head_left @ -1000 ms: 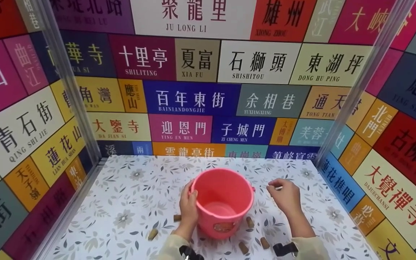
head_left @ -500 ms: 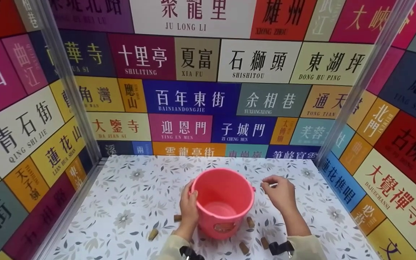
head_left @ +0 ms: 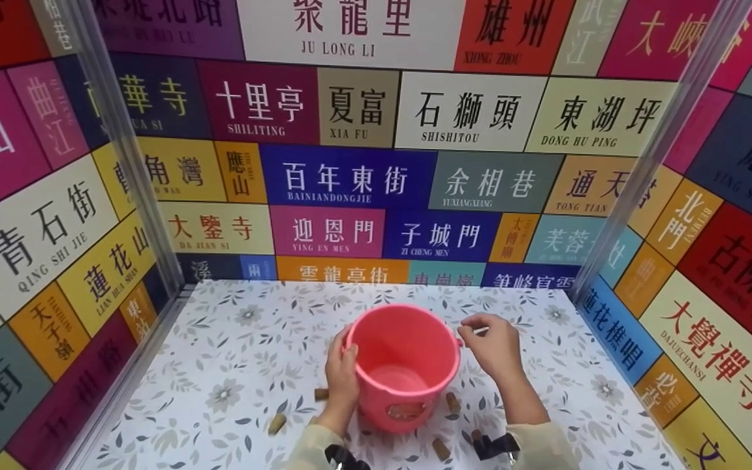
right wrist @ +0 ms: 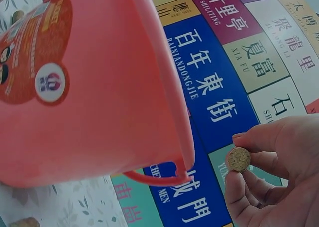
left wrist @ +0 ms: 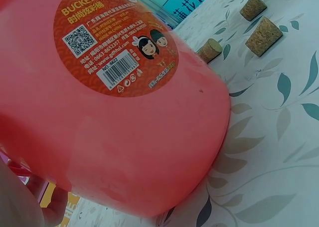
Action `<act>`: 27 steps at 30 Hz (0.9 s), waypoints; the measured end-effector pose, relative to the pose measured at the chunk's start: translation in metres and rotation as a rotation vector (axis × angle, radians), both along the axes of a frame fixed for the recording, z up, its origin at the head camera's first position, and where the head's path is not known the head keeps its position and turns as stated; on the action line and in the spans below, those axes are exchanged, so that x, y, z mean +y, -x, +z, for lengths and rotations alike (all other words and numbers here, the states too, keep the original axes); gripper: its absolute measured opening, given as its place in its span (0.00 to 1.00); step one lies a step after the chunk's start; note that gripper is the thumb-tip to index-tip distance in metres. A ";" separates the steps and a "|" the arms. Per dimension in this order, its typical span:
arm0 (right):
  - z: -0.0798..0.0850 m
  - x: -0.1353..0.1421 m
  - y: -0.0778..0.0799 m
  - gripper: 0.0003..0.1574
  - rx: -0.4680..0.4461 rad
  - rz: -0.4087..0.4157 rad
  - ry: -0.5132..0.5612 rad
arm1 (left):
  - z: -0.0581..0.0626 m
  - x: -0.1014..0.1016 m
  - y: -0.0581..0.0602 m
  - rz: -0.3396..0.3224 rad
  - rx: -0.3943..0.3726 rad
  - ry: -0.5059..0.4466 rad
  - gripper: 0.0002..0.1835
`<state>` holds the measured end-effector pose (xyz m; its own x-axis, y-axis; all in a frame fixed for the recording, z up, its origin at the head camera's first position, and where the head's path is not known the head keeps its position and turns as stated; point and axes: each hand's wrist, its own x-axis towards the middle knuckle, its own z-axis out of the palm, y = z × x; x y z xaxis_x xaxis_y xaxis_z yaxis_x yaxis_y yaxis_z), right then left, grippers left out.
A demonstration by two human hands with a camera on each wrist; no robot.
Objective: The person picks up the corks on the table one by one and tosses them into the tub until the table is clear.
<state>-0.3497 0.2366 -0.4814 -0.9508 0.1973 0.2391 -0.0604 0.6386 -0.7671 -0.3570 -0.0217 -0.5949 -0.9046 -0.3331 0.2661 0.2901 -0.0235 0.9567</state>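
Observation:
A pink plastic bucket (head_left: pixel 405 352) stands upright on the table, its mouth facing up. My left hand (head_left: pixel 342 372) grips its left side near the rim, and part of that hand (left wrist: pixel 22 202) shows in the left wrist view's lower corner. To the right of the bucket, my right hand (head_left: pixel 495 346) is raised to about rim height. In the right wrist view its thumb and fingertips pinch a cork stopper (right wrist: pixel 239 159), held apart from the bucket's rim and handle (right wrist: pixel 154 178).
Several corks lie around the bucket: one cork (head_left: pixel 277 424) at the left, another (head_left: pixel 321 393) by the left wrist, others (head_left: pixel 452 402) (head_left: pixel 440 448) at the right. The floral-patterned table (head_left: pixel 219 352) is bounded by walls (head_left: pixel 350 176) covered in coloured name signs.
My right hand has moved left, closer to the bucket's rim, with the cork between its fingers. The left hand and the bucket have stayed in place.

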 end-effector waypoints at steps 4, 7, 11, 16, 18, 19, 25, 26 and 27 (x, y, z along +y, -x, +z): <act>0.004 -0.005 -0.001 0.12 -0.024 0.001 0.015 | 0.000 0.001 -0.001 0.012 0.004 -0.008 0.24; 0.007 -0.010 0.001 0.11 -0.012 0.001 0.012 | 0.000 0.001 -0.002 0.009 0.011 -0.020 0.24; 0.010 -0.017 0.003 0.10 0.014 0.006 0.014 | 0.002 0.001 -0.002 -0.005 0.012 -0.028 0.24; 0.009 -0.027 0.003 0.09 0.005 0.009 0.035 | 0.002 0.001 -0.002 -0.006 0.006 -0.020 0.24; 0.008 -0.031 0.003 0.08 0.002 0.012 0.038 | 0.002 0.001 -0.002 -0.008 0.001 -0.022 0.24; 0.007 -0.033 0.004 0.08 0.005 0.015 0.040 | 0.002 0.001 -0.002 -0.007 -0.002 -0.025 0.24; 0.005 -0.042 0.004 0.06 0.005 0.036 0.058 | 0.002 0.001 -0.001 -0.008 -0.019 -0.010 0.24; 0.005 -0.043 0.004 0.06 0.003 0.040 0.064 | 0.002 0.001 0.000 -0.010 -0.024 -0.011 0.24; 0.006 -0.045 0.004 0.06 0.004 0.043 0.067 | 0.002 0.001 0.000 -0.011 -0.029 -0.011 0.24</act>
